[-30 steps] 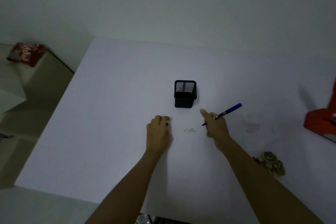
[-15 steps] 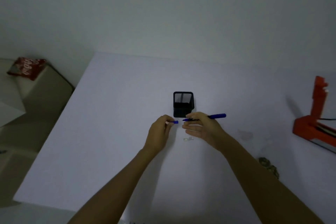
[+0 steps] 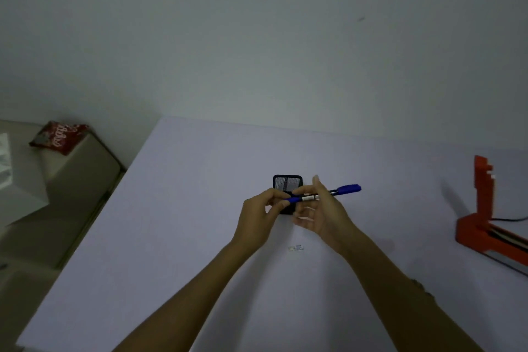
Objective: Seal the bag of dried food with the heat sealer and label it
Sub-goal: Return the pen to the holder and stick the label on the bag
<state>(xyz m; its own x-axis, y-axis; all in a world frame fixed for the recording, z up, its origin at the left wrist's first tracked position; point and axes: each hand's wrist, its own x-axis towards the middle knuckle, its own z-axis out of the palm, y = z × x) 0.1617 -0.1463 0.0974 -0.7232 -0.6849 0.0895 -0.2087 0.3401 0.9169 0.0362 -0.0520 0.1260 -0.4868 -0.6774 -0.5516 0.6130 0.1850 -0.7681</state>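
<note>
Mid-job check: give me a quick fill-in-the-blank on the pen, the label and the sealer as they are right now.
1. The blue pen is held by ____ hands.
2. The small label lies flat on the ____.
3. The black mesh pen holder stands just ____ the hands, partly hidden.
4. The orange heat sealer sits at the table's ____ edge.

Missing words: both; table; behind; right

Counted: one blue pen (image 3: 328, 194), one black mesh holder (image 3: 287, 181), one small label (image 3: 295, 248), one orange heat sealer (image 3: 485, 226), one red packet (image 3: 58, 137), two hands.
</note>
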